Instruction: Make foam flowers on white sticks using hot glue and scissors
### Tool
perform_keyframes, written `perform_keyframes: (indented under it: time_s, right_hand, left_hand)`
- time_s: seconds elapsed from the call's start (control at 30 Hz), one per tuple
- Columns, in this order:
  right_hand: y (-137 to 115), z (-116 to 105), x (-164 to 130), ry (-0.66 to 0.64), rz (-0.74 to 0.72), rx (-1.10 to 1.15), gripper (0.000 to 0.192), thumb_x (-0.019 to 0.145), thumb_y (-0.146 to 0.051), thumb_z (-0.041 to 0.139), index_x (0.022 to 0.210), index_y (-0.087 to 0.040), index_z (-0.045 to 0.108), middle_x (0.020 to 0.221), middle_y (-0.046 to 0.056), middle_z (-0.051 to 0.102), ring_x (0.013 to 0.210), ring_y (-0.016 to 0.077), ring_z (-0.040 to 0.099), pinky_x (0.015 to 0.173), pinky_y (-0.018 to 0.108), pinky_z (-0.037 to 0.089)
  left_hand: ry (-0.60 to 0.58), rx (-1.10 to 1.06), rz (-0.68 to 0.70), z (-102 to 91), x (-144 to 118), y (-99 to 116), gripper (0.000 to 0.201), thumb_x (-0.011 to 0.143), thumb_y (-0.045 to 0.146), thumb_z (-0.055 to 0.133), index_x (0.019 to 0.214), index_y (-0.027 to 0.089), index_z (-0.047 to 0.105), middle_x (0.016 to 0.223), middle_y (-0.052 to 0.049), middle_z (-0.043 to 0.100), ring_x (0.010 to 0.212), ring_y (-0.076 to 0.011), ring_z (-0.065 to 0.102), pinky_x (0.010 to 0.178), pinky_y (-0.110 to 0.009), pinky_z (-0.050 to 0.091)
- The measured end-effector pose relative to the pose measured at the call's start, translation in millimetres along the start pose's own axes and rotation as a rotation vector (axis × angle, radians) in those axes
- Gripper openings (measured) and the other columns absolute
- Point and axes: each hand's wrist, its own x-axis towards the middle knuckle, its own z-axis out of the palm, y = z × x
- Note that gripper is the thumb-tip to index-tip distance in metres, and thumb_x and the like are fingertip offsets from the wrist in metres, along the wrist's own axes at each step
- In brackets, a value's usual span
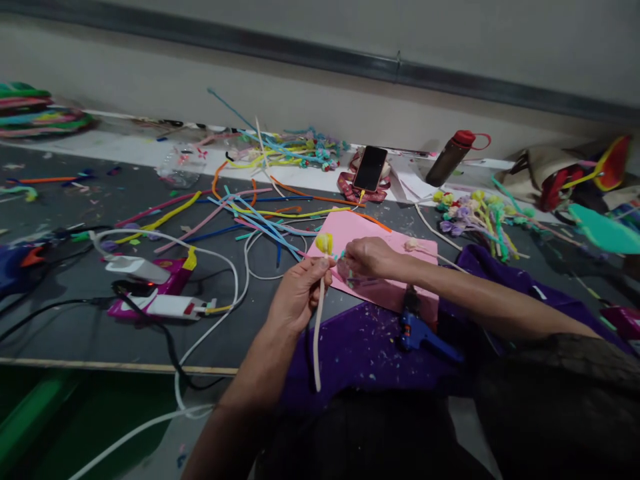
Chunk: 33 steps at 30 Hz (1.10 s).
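My left hand [300, 287] is closed around a cream pipe cleaner stem [317, 340], pinching it just under a yellow flower head [324, 243]. The stem's free end hangs down over the purple cloth. Close to the flower's right side, my right hand [367, 257] is curled over the pink sheet [360, 230]. Its fingertips are hidden, and what they hold cannot be made out. Small teal bits show between the two hands. A second, pale flower [413, 245] with a cream stem lies on the sheet, to the right of my right hand.
A blue glue gun [425, 337] rests on the sheet's lower edge and purple cloth [360, 340]. Loose pipe cleaners [270, 227] lie behind my left hand. A power strip [173, 277] with cables is left. Behind stand a phone [371, 168], bottle [445, 160] and bunched flowers [480, 217].
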Motion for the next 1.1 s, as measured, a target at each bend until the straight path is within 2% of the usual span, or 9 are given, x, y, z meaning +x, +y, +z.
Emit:
perform_keyframes:
  time_s: [0.1,0.2,0.3,0.37,0.47,0.57,0.77,1.0,1.1]
  right_hand:
    - [9,-11,-11,0.07,0.01,0.085,0.016,0.075,-0.018,0.051,0.085,-0.011,0.062,0.085,0.012,0.068,0.076,0.0196,0.062,0.062,0.025,0.041]
    - [18,-18,-26,0.108,0.03,0.23,0.013,0.077,-0.015,0.047,0.082,-0.013,0.058,0.069,0.006,0.066,0.06,0.0124,0.061,0.054,0.021,0.042]
    - [26,-17,-40,0.14,0.091,0.675,0.006,0.074,-0.017,0.051,0.077,-0.014,0.055,0.054,-0.002,0.057,0.046,0.0086,0.055,0.044,0.019,0.042]
    - [28,-13,-46,0.143,0.117,0.974,0.009,0.071,-0.019,0.056,0.079,-0.014,0.055,0.055,-0.004,0.054,0.044,0.0079,0.054,0.041,0.018,0.042]
    - [21,-11,-54,0.154,0.111,1.133,0.014,0.071,-0.021,0.059,0.083,-0.014,0.058,0.061,-0.003,0.056,0.047,0.0075,0.053,0.042,0.018,0.043]
    - [6,-13,-60,0.22,0.036,1.104,0.01,0.074,-0.021,0.058,0.08,-0.014,0.061,0.065,-0.001,0.058,0.054,0.0083,0.053,0.049,0.02,0.043]
    - [-17,-16,-63,0.364,-0.174,0.76,0.008,0.076,-0.016,0.058,0.079,-0.017,0.066,0.072,0.002,0.061,0.068,0.0122,0.056,0.064,0.024,0.042]
    - [-18,-11,-56,0.374,-0.174,0.723,0.007,0.077,-0.015,0.056,0.079,-0.016,0.064,0.072,0.002,0.061,0.065,0.012,0.055,0.061,0.023,0.041]
    - [-18,-12,-57,0.335,-0.195,0.741,0.006,0.078,-0.016,0.057,0.078,-0.016,0.063,0.072,0.002,0.06,0.067,0.0121,0.055,0.064,0.024,0.042]
  left_hand:
    - [0.013,0.01,0.007,1.0,0,0,0.024,0.067,0.034,0.067,0.079,0.013,0.061,0.053,0.006,0.051,0.032,0.0005,0.031,0.029,-0.012,0.019]
    - [0.034,0.025,-0.012,3.6,0,-1,0.025,0.066,0.034,0.068,0.078,0.013,0.06,0.051,0.006,0.051,0.03,0.0008,0.03,0.028,-0.013,0.018]
    - [0.032,0.044,-0.069,8.4,-1,-4,0.027,0.065,0.035,0.069,0.076,0.012,0.06,0.05,0.006,0.052,0.03,0.0009,0.03,0.028,-0.012,0.017]
    - [0.018,0.055,-0.096,12.1,0,-9,0.026,0.065,0.034,0.069,0.074,0.012,0.059,0.052,0.005,0.053,0.031,0.0011,0.032,0.028,-0.012,0.018]
    - [-0.01,0.048,-0.114,16.4,2,-17,0.025,0.067,0.034,0.069,0.072,0.012,0.058,0.056,0.004,0.056,0.032,0.001,0.035,0.029,-0.011,0.02]
    - [-0.025,0.008,-0.131,17.0,4,-23,0.025,0.067,0.033,0.068,0.071,0.011,0.057,0.053,0.005,0.054,0.032,0.0013,0.035,0.029,-0.011,0.022]
    - [-0.031,-0.014,-0.122,13.4,5,-24,0.026,0.066,0.034,0.069,0.065,0.011,0.058,0.047,0.004,0.053,0.03,0.0001,0.035,0.028,-0.011,0.024]
    - [-0.016,0.029,-0.121,15.4,3,-22,0.028,0.064,0.035,0.07,0.063,0.011,0.057,0.039,0.004,0.05,0.029,-0.0021,0.037,0.029,-0.012,0.025]
    - [-0.019,0.033,-0.111,15.1,2,-22,0.027,0.064,0.036,0.07,0.062,0.011,0.057,0.042,0.003,0.052,0.03,-0.0022,0.038,0.03,-0.013,0.026]
